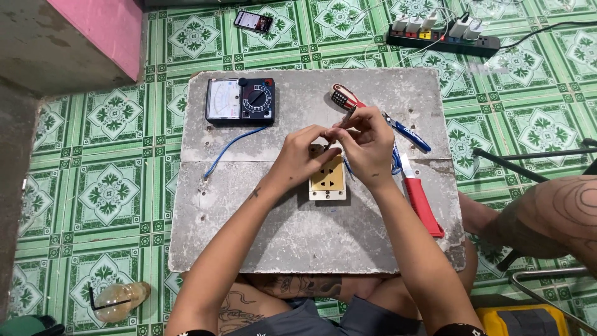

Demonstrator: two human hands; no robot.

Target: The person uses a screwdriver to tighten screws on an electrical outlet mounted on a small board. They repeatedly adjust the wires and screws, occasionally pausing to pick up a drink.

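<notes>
A gold-faced wall socket (328, 179) lies face up on a grey board (261, 218) on my lap. My left hand (303, 152) pinches something small at the socket's top edge; what it is I cannot make out. My right hand (367, 144) holds a screwdriver with a red and black handle (341, 98), its tip pointing down at the same top edge. Both hands touch above the socket. A blue wire (227, 148) trails left from under my left hand.
An analog multimeter (240, 100) sits at the board's far left. Blue-handled pliers (407, 132) and a red utility knife (421, 199) lie right of the socket. On the green tiled floor are a phone (253, 21), a power strip (443, 38), a bottle (120, 300). A person's knee (550, 214) is at right.
</notes>
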